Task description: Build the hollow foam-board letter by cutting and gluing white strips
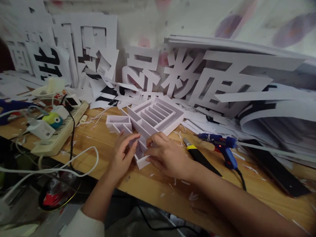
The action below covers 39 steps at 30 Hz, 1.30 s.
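Observation:
A white hollow letter [161, 113], built from upright strips on a flat base, lies on the wooden bench in front of me. Thin parallel walls divide its inside into narrow compartments. At its near left part, the thumb and fingers of my left hand [123, 153] are closed around a wall. From the right, my right hand [164, 153] bends its fingers over the wall near the front corner, and its fingertips are partly hidden. A blue hot glue gun [222, 142] with a lit red light lies right of my hands, beside a black-and-yellow utility knife [201, 158].
A power strip [61, 133] with plugs and loose cables is at the left, near a second blue glue gun [9, 107]. Cut white letter sheets [145, 68] lean along the back. A dark flat bar [278, 171] lies at the right. White scraps litter the wooden bench [161, 191].

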### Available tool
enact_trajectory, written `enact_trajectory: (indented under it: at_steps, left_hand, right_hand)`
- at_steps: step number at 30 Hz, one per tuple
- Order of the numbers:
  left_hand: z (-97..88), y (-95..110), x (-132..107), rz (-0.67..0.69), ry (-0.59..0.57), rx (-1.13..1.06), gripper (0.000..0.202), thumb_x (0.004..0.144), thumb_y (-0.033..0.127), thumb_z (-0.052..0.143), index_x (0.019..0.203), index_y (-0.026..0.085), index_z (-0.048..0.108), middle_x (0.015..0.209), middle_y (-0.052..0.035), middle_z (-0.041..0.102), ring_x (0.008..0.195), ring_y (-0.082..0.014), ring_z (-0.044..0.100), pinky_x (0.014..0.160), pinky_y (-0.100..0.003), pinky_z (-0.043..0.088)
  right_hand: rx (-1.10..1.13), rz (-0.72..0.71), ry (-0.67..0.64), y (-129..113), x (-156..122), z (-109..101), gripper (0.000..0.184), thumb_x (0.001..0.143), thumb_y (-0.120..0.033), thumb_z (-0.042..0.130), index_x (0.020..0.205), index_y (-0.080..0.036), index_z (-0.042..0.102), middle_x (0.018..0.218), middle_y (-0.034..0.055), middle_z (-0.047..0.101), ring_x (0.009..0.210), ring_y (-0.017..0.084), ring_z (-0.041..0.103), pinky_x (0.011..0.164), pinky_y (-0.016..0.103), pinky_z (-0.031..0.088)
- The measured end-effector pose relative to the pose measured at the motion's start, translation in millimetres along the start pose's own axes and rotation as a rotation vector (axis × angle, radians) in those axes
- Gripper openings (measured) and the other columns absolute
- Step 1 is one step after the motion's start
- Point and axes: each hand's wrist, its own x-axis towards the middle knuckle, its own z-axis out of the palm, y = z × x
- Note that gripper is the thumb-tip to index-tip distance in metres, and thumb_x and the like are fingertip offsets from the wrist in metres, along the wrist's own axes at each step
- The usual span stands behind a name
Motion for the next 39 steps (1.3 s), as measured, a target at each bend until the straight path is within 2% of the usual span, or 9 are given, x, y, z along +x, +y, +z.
enact_trajectory:
  at_steps: [5, 14, 22, 30, 33, 36, 37, 39]
  left_hand:
    - [-1.2, 1.9, -1.4, 0.008, 0.006, 0.016, 0.022, 0.092, 0.023, 0.043, 0.108, 0.025, 0.058, 0.108, -0.0025, 0.067, 0.104, -0.0164, 0.059, 0.111, -0.046, 0.025]
    - [-4.4, 5.2, -2.5, 0.017, -0.013, -0.002, 0.021, 0.092, 0.022, 0.044, 0.108, 0.025, 0.058, 0.107, -0.0028, 0.066, 0.105, -0.0159, 0.058, 0.111, -0.046, 0.025]
    - [-4.5, 3.8, -3.0, 0.028, -0.013, 0.003, 0.02, 0.092, 0.022, 0.045, 0.107, 0.025, 0.058, 0.107, -0.0028, 0.066, 0.106, -0.0165, 0.058, 0.111, -0.047, 0.026]
    - [-4.8, 3.8, -1.4, 0.033, -0.008, -0.029, 0.021, 0.091, 0.021, 0.046, 0.106, 0.023, 0.061, 0.106, -0.0038, 0.066, 0.104, -0.0165, 0.058, 0.111, -0.045, 0.024]
    - [-6.0, 7.8, -5.2, -0.023, 0.078, -0.128, 0.02, 0.091, 0.023, 0.047, 0.102, 0.024, 0.064, 0.104, -0.0029, 0.067, 0.104, -0.0177, 0.059, 0.108, -0.043, 0.029]
    - [-5.2, 19.6, -13.3, -0.109, 0.264, -0.29, 0.021, 0.091, 0.032, 0.047, 0.106, 0.025, 0.061, 0.101, -0.003, 0.067, 0.101, -0.018, 0.06, 0.096, -0.036, 0.044]
    - [-4.2, 25.4, -15.9, -0.14, 0.313, -0.374, 0.025, 0.088, 0.036, 0.052, 0.109, 0.025, 0.059, 0.101, -0.003, 0.067, 0.099, -0.018, 0.062, 0.091, -0.033, 0.047]
    - [-1.9, 38.5, -18.9, -0.221, 0.34, -0.512, 0.042, 0.076, 0.042, 0.068, 0.113, 0.026, 0.056, 0.101, -0.0023, 0.067, 0.094, -0.0182, 0.064, 0.082, -0.03, 0.052]
  right_hand:
    - [-0.012, 0.007, 0.014, -2.5, -2.3, 0.0, 0.012, 0.079, -0.011, 0.057, 0.083, -0.016, 0.067, 0.099, 0.0078, 0.054, 0.094, 0.022, 0.046, 0.083, 0.036, 0.041]
    - [0.091, 0.011, 0.047, 2.6, -6.8, 1.1, 0.015, 0.082, -0.012, 0.055, 0.09, -0.017, 0.066, 0.098, 0.0073, 0.054, 0.092, 0.02, 0.048, 0.081, 0.035, 0.042]
    - [0.007, -0.018, 0.005, 1.3, -7.4, 3.2, 0.016, 0.085, -0.012, 0.05, 0.087, -0.017, 0.065, 0.097, 0.0072, 0.054, 0.089, 0.02, 0.046, 0.079, 0.035, 0.041]
    - [0.006, 0.03, -0.043, 0.6, -7.1, 2.2, 0.016, 0.08, -0.009, 0.052, 0.084, -0.017, 0.065, 0.098, 0.0074, 0.054, 0.088, 0.021, 0.049, 0.078, 0.036, 0.041]
    - [0.193, 0.054, 0.014, -1.4, -3.2, -3.5, 0.014, 0.078, -0.01, 0.056, 0.084, -0.018, 0.066, 0.099, 0.0073, 0.054, 0.09, 0.021, 0.051, 0.079, 0.036, 0.042]
    - [0.602, 0.19, 0.23, -1.7, 3.1, -6.5, 0.006, 0.082, -0.018, 0.06, 0.084, -0.021, 0.064, 0.088, 0.003, 0.057, 0.081, 0.016, 0.054, 0.073, 0.031, 0.044]
    - [0.736, 0.252, 0.298, -1.2, 4.8, -5.7, 0.001, 0.082, -0.022, 0.061, 0.083, -0.022, 0.062, 0.084, 0.0009, 0.058, 0.077, 0.015, 0.054, 0.07, 0.029, 0.044]
    - [0.959, 0.349, 0.358, -0.4, 6.4, -1.8, 0.011, 0.08, -0.03, 0.065, 0.081, -0.023, 0.058, 0.077, -0.0021, 0.057, 0.07, 0.013, 0.054, 0.065, 0.027, 0.044]
